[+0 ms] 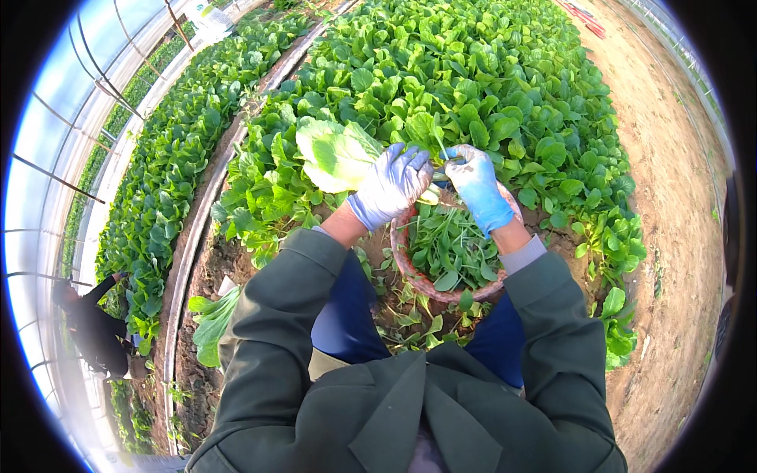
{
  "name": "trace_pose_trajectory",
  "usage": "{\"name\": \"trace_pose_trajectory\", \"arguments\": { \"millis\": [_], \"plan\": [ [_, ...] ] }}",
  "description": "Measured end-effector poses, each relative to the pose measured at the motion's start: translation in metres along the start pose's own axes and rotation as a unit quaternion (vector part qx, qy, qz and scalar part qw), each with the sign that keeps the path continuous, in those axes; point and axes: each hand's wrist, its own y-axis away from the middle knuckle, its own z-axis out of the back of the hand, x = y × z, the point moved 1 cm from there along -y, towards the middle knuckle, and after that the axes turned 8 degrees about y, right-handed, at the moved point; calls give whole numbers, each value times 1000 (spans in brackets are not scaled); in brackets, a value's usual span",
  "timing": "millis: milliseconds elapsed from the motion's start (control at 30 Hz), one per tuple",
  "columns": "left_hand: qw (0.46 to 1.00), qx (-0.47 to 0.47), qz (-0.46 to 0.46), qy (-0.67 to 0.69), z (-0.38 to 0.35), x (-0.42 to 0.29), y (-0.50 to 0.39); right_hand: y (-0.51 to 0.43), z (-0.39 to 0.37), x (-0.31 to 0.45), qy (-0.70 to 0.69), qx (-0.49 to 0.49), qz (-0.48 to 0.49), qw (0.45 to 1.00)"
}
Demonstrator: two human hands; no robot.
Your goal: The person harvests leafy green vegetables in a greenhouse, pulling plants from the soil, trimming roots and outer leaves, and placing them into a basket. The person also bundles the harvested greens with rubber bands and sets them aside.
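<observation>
My left hand (397, 184), in a pale thin glove, is closed around a leafy green plant (338, 155); its broad leaves spread to the left and its pale stem end points right. Close by on the right, my right hand (475, 180), in a blue glove smeared with soil, pinches a thin leaf stalk (441, 145) between thumb and fingers. Below both hands a round basket with a reddish rim (404, 260) stands on the soil between my knees. Small loose green leaves (452, 248) lie in it. Part of its far rim is hidden by my hands.
A dense bed of leafy greens (449, 77) grows ahead. Cut greens (217, 325) lie by my left sleeve. A narrow pale border strip (198, 230) runs along the left, with another planted row beyond. A co-worker (97, 325) bends at that row. A bare dirt path (662, 177) runs along the right.
</observation>
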Motion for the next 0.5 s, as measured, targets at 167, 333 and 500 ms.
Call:
{"name": "trace_pose_trajectory", "arguments": {
  "millis": [167, 333, 500],
  "plan": [
    [999, 23, 47, -12, 9, 5, 4, -8, 43, 4, 289, 84, 68, 951],
    [997, -2, 71, -42, 14, 15, 16, 1, 41, 12, 378, 190, 119, 898],
    [982, -1, 142, -127, 33, 49, 46, -3, 30, -6, 341, 192, 112, 913]
  ]
}}
